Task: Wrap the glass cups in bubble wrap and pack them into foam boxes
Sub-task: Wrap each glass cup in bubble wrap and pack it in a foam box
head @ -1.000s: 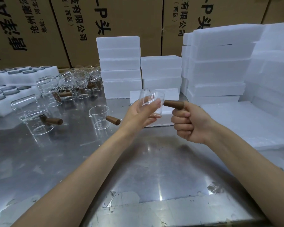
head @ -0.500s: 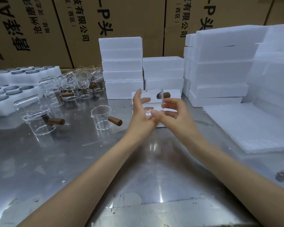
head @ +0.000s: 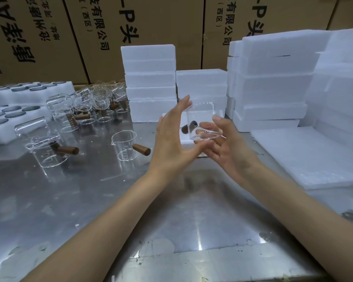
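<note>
A clear glass cup [head: 202,119] with a brown wooden handle [head: 189,127] is held above the steel table [head: 110,200]. My right hand [head: 230,147] holds it, thumb on the cup's right side and fingers under its base. My left hand [head: 171,139] stands beside the cup on its left, with straight fingers and the palm facing the glass. The handle shows through the glass and points left, away from me. A low foam box [head: 186,144] lies on the table just behind my hands. A stack of white wrap sheets [head: 306,155] lies flat at the right.
Several more handled glass cups stand at the left: one [head: 124,145] near my left hand, another [head: 47,153] further out, a cluster [head: 94,104] behind. Foam box stacks [head: 149,78] [head: 273,78] rise behind. Foam trays [head: 18,92] sit far left; cardboard cartons [head: 151,21] wall the back.
My right hand let go of the wooden handle and took the cup's body from below. The cup turned, its handle swinging from the right to the left. My left hand opened beside it.
</note>
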{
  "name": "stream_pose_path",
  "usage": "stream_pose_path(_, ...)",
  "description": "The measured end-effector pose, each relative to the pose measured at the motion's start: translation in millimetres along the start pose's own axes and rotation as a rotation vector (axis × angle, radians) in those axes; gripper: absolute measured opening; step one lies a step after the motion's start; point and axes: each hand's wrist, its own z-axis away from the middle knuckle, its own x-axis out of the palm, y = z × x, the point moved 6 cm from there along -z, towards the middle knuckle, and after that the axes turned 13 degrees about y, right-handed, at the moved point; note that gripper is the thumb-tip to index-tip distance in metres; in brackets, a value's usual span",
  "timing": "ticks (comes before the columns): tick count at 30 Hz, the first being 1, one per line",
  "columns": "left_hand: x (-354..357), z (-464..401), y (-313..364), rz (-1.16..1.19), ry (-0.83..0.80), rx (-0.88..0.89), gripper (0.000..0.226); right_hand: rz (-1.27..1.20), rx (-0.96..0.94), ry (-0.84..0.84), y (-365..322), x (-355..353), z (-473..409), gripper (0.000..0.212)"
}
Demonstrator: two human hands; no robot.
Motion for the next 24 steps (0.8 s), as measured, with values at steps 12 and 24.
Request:
stream_pose_path(12, -8.5, -4.5, 9.8, -0.374, 0.137, 0.327, 0.059, 0.46, -0.341, 0.168, -1.3, 6.2, 8.7, 0.066)
stream_pose_path(24, -13.5, -4.9, 1.5, -0.158, 0.202, 0.095, 0.109, 0.079, -0.046, 0.098, 6.1, -1.6, -3.7, 0.039)
